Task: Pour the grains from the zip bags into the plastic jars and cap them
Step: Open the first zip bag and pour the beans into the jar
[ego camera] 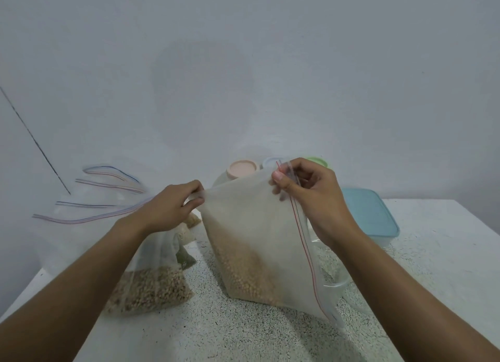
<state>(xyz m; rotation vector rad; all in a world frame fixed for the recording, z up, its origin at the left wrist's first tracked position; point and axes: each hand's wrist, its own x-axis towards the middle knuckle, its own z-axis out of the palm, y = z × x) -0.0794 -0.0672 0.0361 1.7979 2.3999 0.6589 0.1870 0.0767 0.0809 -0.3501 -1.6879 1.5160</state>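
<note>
**Bag** (251, 239): clear zip bag held up over the table (243, 334) between your hands. It is turned so the red zip strip (303, 239) runs down its right edge.

**Grains** (243, 275): tan, settled in the bag's lower part.

**Left hand** (167, 207): its fingers (193, 191) pinch the bag's upper left corner.

**Right hand** (305, 193): thumb and fingers pinch the top end of the zip strip.

**Handling (judged):**
- The film is thin, limp and likely slick.
- All the weight sits in the grains and will slide toward whichever corner is lowest.
- Hold the bag by its corners and along the zip strip, its stiffest part. Do not grip the loose middle.

**Hard to make out:**
- You cannot tell whether the zip is open.
- A clear jar (332, 275) shows only dimly, through and just beside the bag's right edge.
- Behind the bag, only a pink lid (242, 169) and slivers of a pale blue and a green one appear.
- Your left forearm partly covers a second bag (151, 288).
- You cannot tell whether the held bag's lowest corner touches the table.
</note>
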